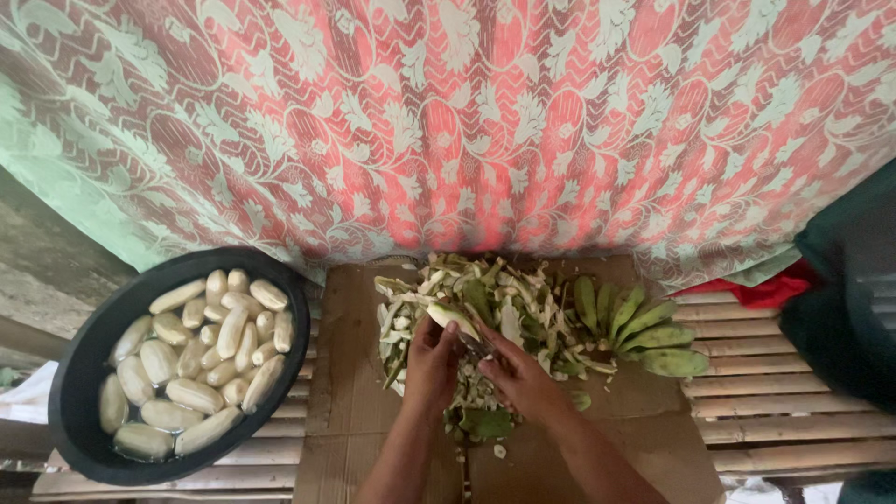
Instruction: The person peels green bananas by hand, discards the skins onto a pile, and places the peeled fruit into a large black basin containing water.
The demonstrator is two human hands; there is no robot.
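Your left hand (431,362) is wrapped around a half-peeled green banana (452,318), fingers closed on its lower end so the pale, already stripped tip pokes up and to the right, over the pile. Your right hand (520,375) sits just beside it, fingers curled together around what looks like a small knife (475,344). I can only make out a thin dark sliver between your two hands, so take the knife part with a grain of salt. The blade end seems to meet the banana right where the peel stops, but it's too small to say if it's actually touching.

Both hands hover over a heap of green and whitish peelings (485,308) spread on a flattened sheet of brown cardboard (355,373). More scraps lie under your wrists, including one bigger green piece of peel (485,423) near the bottom edge of the pile.

To the right of the heap, touching its edge, there's a bunch of unpeeled green bananas (649,331) lying fanned out on the cardboard.

Off to your left, well apart from the hands, a round black basin (75,373) holds a lot of peeled, cream-coloured bananas (201,359) sitting in water. The cardboard and the basin rest on a slatted wooden platform (793,401). A red and green floral cloth (467,121) hangs across the back.
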